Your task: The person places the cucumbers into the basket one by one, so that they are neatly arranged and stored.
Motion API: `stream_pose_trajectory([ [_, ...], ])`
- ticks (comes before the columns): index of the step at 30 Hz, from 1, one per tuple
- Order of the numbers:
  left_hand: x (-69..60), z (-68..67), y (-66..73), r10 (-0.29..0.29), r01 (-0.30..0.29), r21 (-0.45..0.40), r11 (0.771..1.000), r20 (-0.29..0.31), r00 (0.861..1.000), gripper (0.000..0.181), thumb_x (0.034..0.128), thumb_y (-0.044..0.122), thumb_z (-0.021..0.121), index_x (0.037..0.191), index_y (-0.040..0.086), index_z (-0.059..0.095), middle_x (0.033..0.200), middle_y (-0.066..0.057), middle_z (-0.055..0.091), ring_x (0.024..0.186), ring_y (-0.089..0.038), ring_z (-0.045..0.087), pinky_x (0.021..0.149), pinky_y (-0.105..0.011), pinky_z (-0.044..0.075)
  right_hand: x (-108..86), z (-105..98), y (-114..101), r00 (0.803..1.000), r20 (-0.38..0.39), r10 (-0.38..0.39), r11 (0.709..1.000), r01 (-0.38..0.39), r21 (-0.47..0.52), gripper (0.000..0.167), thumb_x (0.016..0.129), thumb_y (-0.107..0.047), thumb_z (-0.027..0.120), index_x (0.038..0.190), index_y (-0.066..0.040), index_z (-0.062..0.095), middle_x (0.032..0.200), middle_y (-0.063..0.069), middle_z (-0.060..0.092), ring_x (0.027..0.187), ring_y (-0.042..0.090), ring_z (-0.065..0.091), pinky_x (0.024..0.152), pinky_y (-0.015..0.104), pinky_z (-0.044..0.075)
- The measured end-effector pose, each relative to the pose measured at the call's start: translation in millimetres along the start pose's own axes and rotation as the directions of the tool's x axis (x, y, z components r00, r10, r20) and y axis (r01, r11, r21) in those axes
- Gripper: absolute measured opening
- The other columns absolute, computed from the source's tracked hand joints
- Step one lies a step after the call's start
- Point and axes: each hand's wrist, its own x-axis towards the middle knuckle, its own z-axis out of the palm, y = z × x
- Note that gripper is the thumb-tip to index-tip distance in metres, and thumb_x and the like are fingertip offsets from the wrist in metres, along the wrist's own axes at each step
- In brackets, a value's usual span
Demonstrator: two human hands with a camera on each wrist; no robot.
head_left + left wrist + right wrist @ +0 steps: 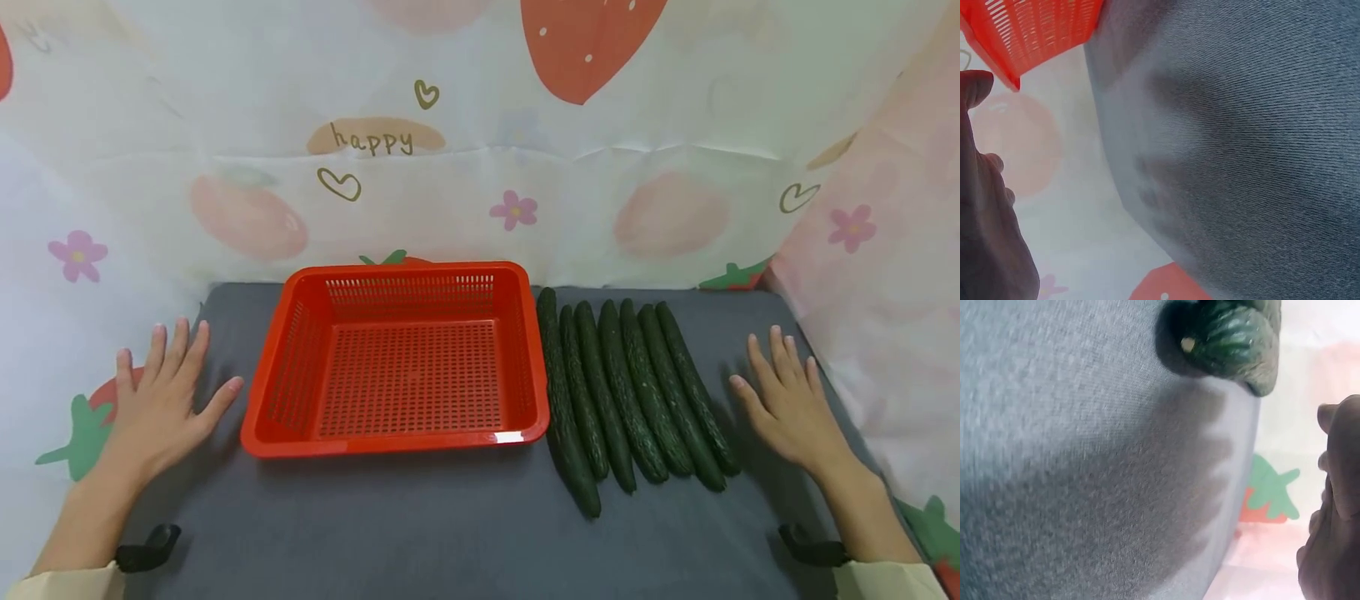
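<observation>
cucumbers (pixel 1235 347) are cropped by the right wrist view, left hand (pixel 162 402) and right hand (pixel 793 408) spread wide

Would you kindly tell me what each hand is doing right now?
Left hand: open, fingers spread, holding nothing.
Right hand: open, holding nothing, to the right of the cucumbers.

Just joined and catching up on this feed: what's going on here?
Nothing is being handled at this moment. A person's left hand is held with fingers spread beside a red, rectangular plastic mesh basket; the right hand is likewise open, to the right of seven long, dark green cucumbers. Neither hand touches them. The cucumbers lie side by side on the dark grey cloth surface, just right of the basket and outside it.
</observation>
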Motion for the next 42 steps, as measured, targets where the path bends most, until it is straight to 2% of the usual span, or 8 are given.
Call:
stream_pose_trajectory([
  [6, 1.9, -2.9, 2.8, 0.010, -0.010, -0.017, 1.000, -0.004, 1.000, 0.093, 0.1032, 0.053, 0.054, 0.170, 0.015, 0.002, 0.179, -0.009, -0.012, 0.166, -0.042, -0.015, 0.127, -0.065, -0.024, 1.0, -1, -8, 0.999, -0.041, -0.018, 1.000, 0.019, 0.018, 0.070, 0.114, -0.035, 0.044, 0.168, 0.000, 0.015, 0.175, 0.030, -0.007, 0.164, 0.048, -0.009, 0.131, 0.068, -0.008],
  [10, 5.2, -5.6, 6.5, 0.013, -0.014, -0.039, 0.999, -0.010, 1.000, 0.093, 0.1033, 0.051, 0.055, 0.170, 0.016, 0.001, 0.179, -0.008, -0.011, 0.166, -0.041, -0.013, 0.128, -0.064, -0.024, 0.5, -2, -12, 1.000, -0.024, -0.018, 0.999, 0.019, 0.029, 0.072, 0.114, -0.035, 0.045, 0.168, -0.002, 0.012, 0.175, 0.030, -0.006, 0.164, 0.048, -0.009, 0.131, 0.068, -0.009],
  [14, 8.6, -8.0, 10.5, 0.023, -0.024, -0.061, 0.998, -0.017, 1.000, 0.092, 0.1034, 0.048, 0.056, 0.171, 0.016, 0.001, 0.179, -0.010, -0.007, 0.167, -0.041, -0.011, 0.129, -0.064, -0.023, 1.0, -5, -18, 1.000, -0.002, -0.011, 0.998, 0.011, 0.055, 0.074, 0.113, -0.034, 0.050, 0.169, -0.003, 0.012, 0.176, 0.030, -0.004, 0.162, 0.055, 0.000, 0.129, 0.073, 0.000],
  [20, 10.2, -11.9, 15.9, 0.066, -0.069, -0.094, 0.993, -0.039, 0.997, 0.093, 0.1008, 0.047, 0.062, 0.171, 0.017, 0.009, 0.179, -0.016, 0.004, 0.167, -0.042, -0.003, 0.131, -0.062, -0.018, 4.9, -7, -31, 0.996, 0.079, 0.028, 0.994, -0.036, 0.106, 0.079, 0.110, -0.035, 0.058, 0.168, -0.004, 0.016, 0.174, 0.034, 0.004, 0.148, 0.069, 0.024, 0.104, 0.084, 0.031],
  [30, 20.6, -13.7, 26.9, 0.091, -0.097, -0.193, 0.976, -0.040, 0.995, 0.090, 0.1000, 0.041, 0.067, 0.170, 0.014, 0.018, 0.176, -0.022, 0.020, 0.165, -0.046, 0.010, 0.133, -0.068, 0.000, 10.1, -8, -47, 0.994, 0.112, 0.018, 0.999, -0.022, 0.037, 0.070, 0.109, -0.034, 0.059, 0.162, 0.003, 0.032, 0.159, 0.038, 0.037, 0.130, 0.063, 0.049, 0.084, 0.074, 0.049],
  [35, 23.4, -14.9, 31.9, 0.060, -0.054, -0.256, 0.965, 0.015, 0.998, 0.088, 0.1014, 0.042, 0.066, 0.171, 0.023, 0.015, 0.176, -0.019, 0.024, 0.163, -0.047, 0.020, 0.125, -0.077, 0.018, 10.3, -9, -49, 0.990, 0.141, 0.021, 0.997, -0.031, 0.068, 0.067, 0.110, -0.035, 0.058, 0.160, 0.004, 0.037, 0.155, 0.039, 0.042, 0.130, 0.064, 0.049, 0.092, 0.077, 0.046],
  [39, 24.7, -19.3, 26.4, -0.002, 0.016, -0.381, 0.924, 0.037, 0.999, 0.082, 0.1061, 0.040, 0.059, 0.171, 0.032, 0.009, 0.177, -0.016, 0.021, 0.160, -0.049, 0.023, 0.117, -0.082, 0.023, 10.6, -9, -51, 0.989, 0.147, 0.021, 0.996, -0.033, 0.079, 0.066, 0.110, -0.036, 0.057, 0.158, 0.004, 0.039, 0.154, 0.039, 0.044, 0.133, 0.062, 0.049, 0.096, 0.077, 0.045],
  [42, 25.0, -17.4, 25.0, -0.003, 0.009, -0.447, 0.894, 0.014, 1.000, 0.078, 0.1070, 0.036, 0.059, 0.171, 0.030, 0.015, 0.175, -0.018, 0.029, 0.156, -0.048, 0.030, 0.133, -0.040, 0.029, 11.2, -11, -54, 0.987, 0.158, 0.033, 0.997, -0.044, 0.069, 0.067, 0.110, -0.037, 0.056, 0.158, 0.006, 0.039, 0.153, 0.040, 0.045, 0.132, 0.062, 0.050, 0.096, 0.076, 0.046],
])
